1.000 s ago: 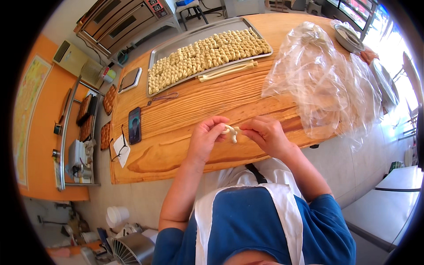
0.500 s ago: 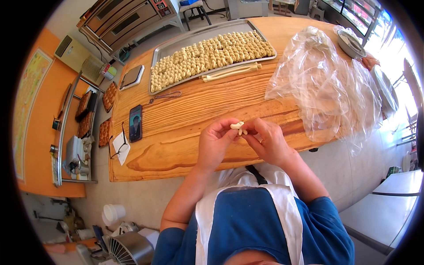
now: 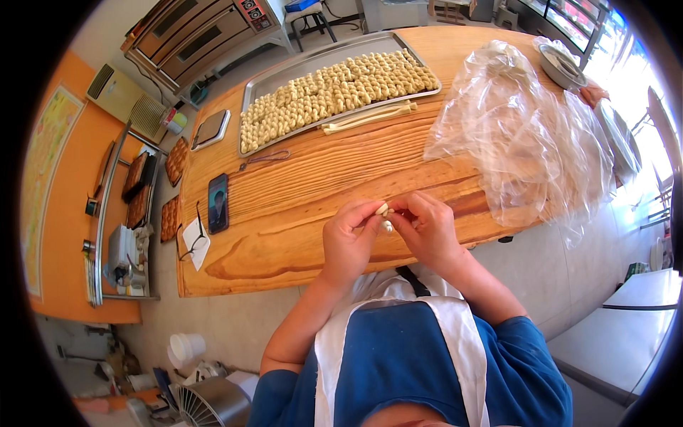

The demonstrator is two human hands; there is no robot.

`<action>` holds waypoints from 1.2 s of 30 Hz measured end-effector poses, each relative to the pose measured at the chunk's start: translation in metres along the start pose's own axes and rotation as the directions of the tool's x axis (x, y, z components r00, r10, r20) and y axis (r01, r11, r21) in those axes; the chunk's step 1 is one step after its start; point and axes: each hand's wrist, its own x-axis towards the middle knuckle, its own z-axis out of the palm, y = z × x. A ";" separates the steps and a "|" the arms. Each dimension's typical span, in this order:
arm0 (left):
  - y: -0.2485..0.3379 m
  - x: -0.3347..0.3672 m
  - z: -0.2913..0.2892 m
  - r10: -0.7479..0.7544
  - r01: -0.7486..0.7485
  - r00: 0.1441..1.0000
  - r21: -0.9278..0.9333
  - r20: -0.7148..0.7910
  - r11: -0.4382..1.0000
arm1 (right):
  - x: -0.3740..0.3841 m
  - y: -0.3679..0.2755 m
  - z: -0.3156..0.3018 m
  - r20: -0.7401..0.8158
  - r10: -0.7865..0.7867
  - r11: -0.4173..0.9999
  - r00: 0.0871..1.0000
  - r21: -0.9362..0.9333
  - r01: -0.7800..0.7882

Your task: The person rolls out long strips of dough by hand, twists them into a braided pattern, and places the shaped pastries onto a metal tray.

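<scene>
A small pale dough twist (image 3: 386,225) is pinched between my two hands, above the near part of the wooden table (image 3: 299,242). My left hand (image 3: 352,238) grips its left side with thumb and forefinger. On the other side my right hand (image 3: 425,226) pinches it too, fingertips almost meeting the left ones. Part of the twist hangs below the fingers; the rest is hidden by them. Farther off, rows of braided dough pieces (image 3: 334,89) fill most of a metal tray (image 3: 313,58). Two or so long dough strips (image 3: 370,118) lie along the tray's near edge.
Clear plastic sheeting (image 3: 512,135) covers the table's right side, beside a metal bowl (image 3: 562,66). At left lie a phone (image 3: 218,203), glasses (image 3: 198,231) on white paper, a small scale (image 3: 211,129) and a looped cord (image 3: 265,159). An oven (image 3: 203,39) stands beyond.
My hands stay in nearly the same place, but the dough between them has been turned: its end now hangs below the fingertips. The view has shifted slightly.
</scene>
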 end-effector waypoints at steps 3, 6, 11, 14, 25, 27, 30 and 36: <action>0.003 0.000 0.001 0.063 -0.060 0.998 0.176 -0.015 0.983 | -0.004 0.003 0.004 -0.013 0.012 0.998 1.000 0.058 -0.011; 0.002 -0.001 0.001 0.045 -0.036 0.997 0.137 -0.063 0.990 | -0.008 0.005 0.002 0.015 -0.032 0.995 0.999 0.098 0.030; 0.001 -0.002 0.001 0.057 -0.053 0.998 0.146 -0.024 0.988 | 0.001 0.005 -0.006 0.098 0.127 0.970 0.987 0.197 -0.145; 0.002 -0.001 0.003 0.109 -0.104 0.994 0.151 -0.023 0.983 | 0.003 0.015 -0.003 0.171 0.154 0.922 0.973 0.330 -0.204; 0.000 -0.005 0.005 0.134 -0.121 0.990 0.216 -0.050 0.969 | 0.001 0.003 0.006 0.010 0.090 0.977 0.996 0.193 -0.090; -0.005 -0.005 0.003 0.086 -0.069 0.991 0.160 -0.102 0.985 | 0.001 0.002 -0.001 0.266 0.036 0.964 0.963 0.246 -0.104; -0.012 -0.008 -0.005 -0.052 0.051 0.998 -0.033 -0.031 0.998 | -0.001 0.002 -0.006 0.371 0.209 0.877 0.905 0.338 -0.341; -0.038 -0.020 -0.020 -0.316 0.643 0.755 -0.557 0.574 0.526 | -0.008 0.024 -0.003 0.288 0.295 0.678 0.911 0.609 -0.412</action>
